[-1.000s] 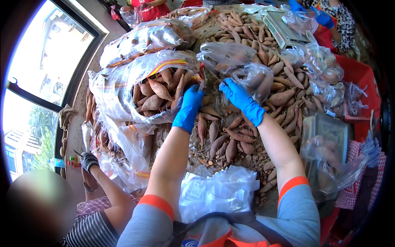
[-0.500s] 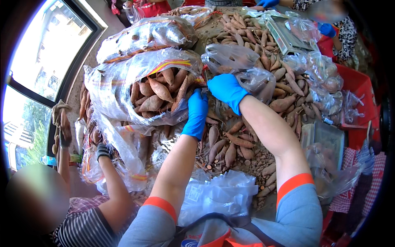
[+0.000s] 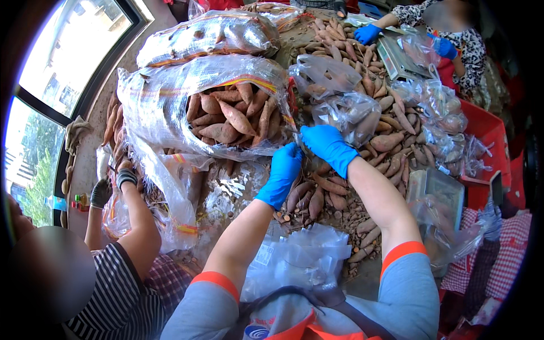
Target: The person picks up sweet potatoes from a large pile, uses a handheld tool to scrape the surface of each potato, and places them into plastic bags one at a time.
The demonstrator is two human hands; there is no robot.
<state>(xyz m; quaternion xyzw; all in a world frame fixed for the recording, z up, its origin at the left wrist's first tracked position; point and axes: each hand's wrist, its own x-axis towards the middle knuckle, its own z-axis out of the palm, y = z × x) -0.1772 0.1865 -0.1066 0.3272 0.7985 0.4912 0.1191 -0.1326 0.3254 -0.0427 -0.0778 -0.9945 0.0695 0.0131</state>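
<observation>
Left edge of bench [image 3: 218, 209], window side: a co-worker's two gloved hands [image 3: 126, 178], close together beside loose sweet potatoes.

Left half of bench: woven plastic sack [image 3: 164, 107] lying on its side, mouth toward the middle and packed with sweet potatoes [image 3: 235, 117]. A second full sack [image 3: 207, 37] lies behind it, toward the far edge.

Middle, just off the near right corner of the sack mouth: left hand [image 3: 285, 171], blue glove, fingers curled inward; tips hidden, so I cannot tell whether they pinch anything. Stack of flat clear bags [image 3: 297, 260] at the near edge, below it.

Just right: right hand [image 3: 328, 147], matching glove, knuckles up, fingers bent toward the left hand. Grip likewise cannot be told. Nearest loose sweet potatoes [image 3: 328, 184] lie directly below, toward the near edge, among small cut pieces.

Judgement: close two-handed work over the loose heap, possibly trimming, given those pieces. Next move seems to call for a steady left hand and small, controlled right-hand motion, clear of the sack mouth.

Right of the hands: filled clear bags [image 3: 348, 116]; then a scale [image 3: 442, 195] near the right edge, and a red crate [image 3: 493, 148] beyond it.
</observation>
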